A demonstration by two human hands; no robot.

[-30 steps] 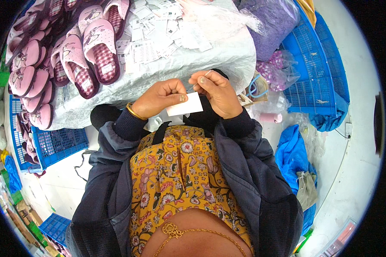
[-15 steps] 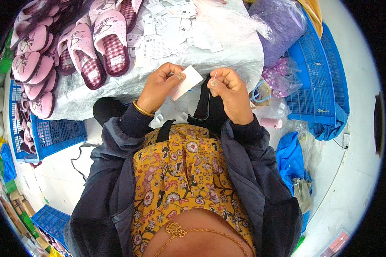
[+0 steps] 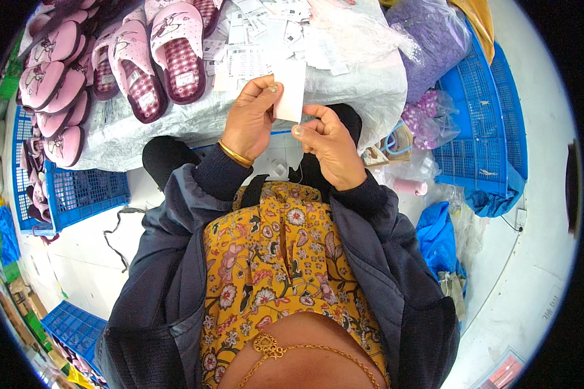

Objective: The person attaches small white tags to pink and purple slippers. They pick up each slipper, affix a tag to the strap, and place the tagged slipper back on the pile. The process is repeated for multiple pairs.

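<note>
My left hand (image 3: 252, 118) pinches a blank white card (image 3: 289, 97) between thumb and fingertips, its surface tilted up above my lap. Close by the card's lower right corner is my right hand (image 3: 329, 144), with thumb and forefinger pressed together. They hold a threaded needle, which is mostly hidden now; a thin pale thread (image 3: 299, 174) trails down near my lap. Beyond the hands, many printed paper labels (image 3: 250, 59) lie spread on the plastic-covered table. Pink slippers (image 3: 178, 55) with checked insoles stand to the left of them.
A blue plastic crate (image 3: 470, 129) is at the right, beside a bag of purple material (image 3: 428, 48). Another blue crate (image 3: 87, 194) with slippers stands low at the left. A pink roll (image 3: 410, 187) and blue plastic sheeting (image 3: 438, 236) lie on the right.
The card has turned more upright and moved slightly up. My right hand has come left and lower, to the card's corner. The view has shifted a little.
</note>
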